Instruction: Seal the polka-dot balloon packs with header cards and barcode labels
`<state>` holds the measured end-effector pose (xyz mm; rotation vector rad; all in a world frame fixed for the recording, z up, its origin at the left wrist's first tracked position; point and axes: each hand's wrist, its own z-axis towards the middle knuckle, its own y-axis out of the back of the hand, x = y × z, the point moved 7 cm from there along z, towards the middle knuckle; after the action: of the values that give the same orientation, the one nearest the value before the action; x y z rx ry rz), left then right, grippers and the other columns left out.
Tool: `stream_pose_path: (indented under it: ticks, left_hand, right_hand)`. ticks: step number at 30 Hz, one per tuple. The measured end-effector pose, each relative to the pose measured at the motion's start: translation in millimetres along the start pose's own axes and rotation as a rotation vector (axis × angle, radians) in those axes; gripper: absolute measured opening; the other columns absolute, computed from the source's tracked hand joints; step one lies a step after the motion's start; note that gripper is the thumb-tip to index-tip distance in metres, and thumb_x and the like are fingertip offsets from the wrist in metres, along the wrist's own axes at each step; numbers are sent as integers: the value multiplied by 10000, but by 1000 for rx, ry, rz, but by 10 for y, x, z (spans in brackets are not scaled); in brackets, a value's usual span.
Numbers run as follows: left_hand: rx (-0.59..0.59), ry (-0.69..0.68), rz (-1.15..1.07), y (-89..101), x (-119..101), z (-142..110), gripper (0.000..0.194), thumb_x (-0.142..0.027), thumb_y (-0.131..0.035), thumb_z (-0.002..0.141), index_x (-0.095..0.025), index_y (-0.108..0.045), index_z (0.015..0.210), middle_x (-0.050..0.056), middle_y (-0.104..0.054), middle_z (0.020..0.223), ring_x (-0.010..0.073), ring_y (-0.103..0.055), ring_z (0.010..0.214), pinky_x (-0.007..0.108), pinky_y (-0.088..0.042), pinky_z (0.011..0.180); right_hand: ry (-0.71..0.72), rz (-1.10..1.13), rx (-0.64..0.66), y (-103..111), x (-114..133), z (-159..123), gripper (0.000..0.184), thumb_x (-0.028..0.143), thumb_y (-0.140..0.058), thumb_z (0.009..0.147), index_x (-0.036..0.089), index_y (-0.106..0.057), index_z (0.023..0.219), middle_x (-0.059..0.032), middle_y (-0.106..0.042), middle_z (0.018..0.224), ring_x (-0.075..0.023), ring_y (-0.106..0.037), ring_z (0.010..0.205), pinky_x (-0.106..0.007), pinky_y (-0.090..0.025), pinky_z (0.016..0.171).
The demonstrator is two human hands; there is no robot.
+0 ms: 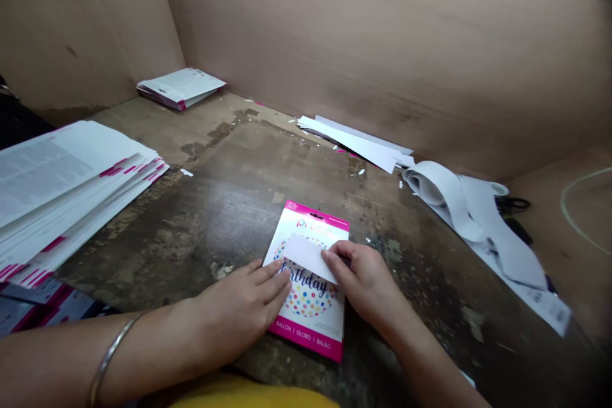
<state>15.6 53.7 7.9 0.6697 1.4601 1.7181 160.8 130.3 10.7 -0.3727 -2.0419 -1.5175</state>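
A pink-and-white balloon package card (313, 306) with coloured dots and "birthday" lettering lies flat on the worn wooden table (229, 204) in front of me. My left hand (239, 309) rests flat on the card's left edge, fingers together, pinning it down. My right hand (366, 277) pinches a white rectangular sticker (308, 257) that lies across the upper middle of the card. A thin metal bangle sits on my left wrist.
A large stack of white-and-pink cards (62, 185) lies at the left. A smaller stack (179, 87) sits far left by the cardboard wall. White sheets (356, 140) and curled backing strips (473, 217) lie at the right, with black scissors (514, 205) beyond.
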Motion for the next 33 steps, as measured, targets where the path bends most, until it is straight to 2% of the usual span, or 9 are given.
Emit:
stream_pose_path:
  ticks: [7, 11, 15, 18, 21, 27, 29, 30, 33]
  left_hand:
    - [-33, 38, 58, 11, 3, -7, 250, -143, -459, 891, -129, -601, 1096, 106, -640, 1111, 245, -572, 1020, 401, -426, 916]
    - [-103, 40, 61, 30, 25, -28, 257, -155, -462, 893, -124, -589, 1114, 122, -599, 1194, 290, -491, 1170, 468, -325, 1030]
    - [-45, 36, 24, 5, 64, -20, 266, -167, -452, 902, -130, -579, 1134, 135, -606, 1187, 306, -488, 1186, 529, -300, 1034]
    - [-15, 36, 0, -7, 85, 3, 260, -191, -467, 902, -148, -582, 1131, 133, -617, 1167, 307, -516, 1156, 542, -328, 1010]
    - [-9, 31, -16, -17, 85, 24, 248, -200, -491, 892, -161, -594, 1114, 128, -624, 1152, 309, -531, 1137, 546, -352, 995]
    - [19, 63, -184, 8, 157, 44, 237, -141, -486, 872, -142, -601, 1079, 142, -621, 1161, 296, -540, 1134, 503, -412, 973]
    - [26, 167, -405, 27, 291, 47, 276, -160, -497, 859, -158, -578, 1123, 126, -622, 1159, 265, -561, 1107, 454, -442, 957]
    - [4, 284, -545, 36, 406, 40, 309, -185, -504, 854, -167, -556, 1158, 118, -616, 1168, 248, -569, 1095, 427, -458, 944]
    - [-165, 818, -989, 0, 797, -75, 464, -280, -554, 820, -150, -465, 1257, 138, -566, 1232, 234, -573, 1089, 389, -488, 907]
  right_hand:
    - [52, -221, 3, -57, 155, 67, 299, 334, -461, 886, 203, -547, 631, -11, -600, 594, -141, -514, 535, -244, -309, 500]
    - [53, -287, 7, -104, 175, 103, 285, 306, -484, 878, 200, -544, 620, -15, -606, 595, -133, -501, 512, -244, -304, 491]
    - [46, -330, 12, -120, 188, 104, 251, 280, -507, 867, 201, -564, 637, -22, -610, 605, -147, -500, 510, -261, -322, 496]
    - [150, -466, -153, -38, 295, 12, 86, 237, -567, 826, 175, -626, 814, -93, -650, 832, -234, -567, 744, -331, -425, 642]
    - [345, -595, -361, -34, 422, -241, 299, 184, -555, 833, 148, -597, 1126, -147, -580, 1185, -311, -499, 1044, -445, -429, 861]
    - [429, -635, -335, -403, 257, -593, 349, 170, -522, 865, 75, -585, 1195, -160, -575, 1251, -292, -543, 982, -440, -489, 837]
    - [411, -622, -350, -441, 214, -608, 359, 160, -521, 862, 76, -580, 1206, -156, -563, 1267, -289, -554, 968, -448, -492, 838]
    - [402, -609, -359, -441, 206, -605, 356, 157, -519, 861, 82, -585, 1202, -152, -568, 1263, -287, -560, 955, -450, -495, 834]
    - [375, -560, -374, -412, 206, -590, 344, 155, -513, 858, 101, -600, 1187, -131, -575, 1259, -274, -573, 932, -441, -504, 824]
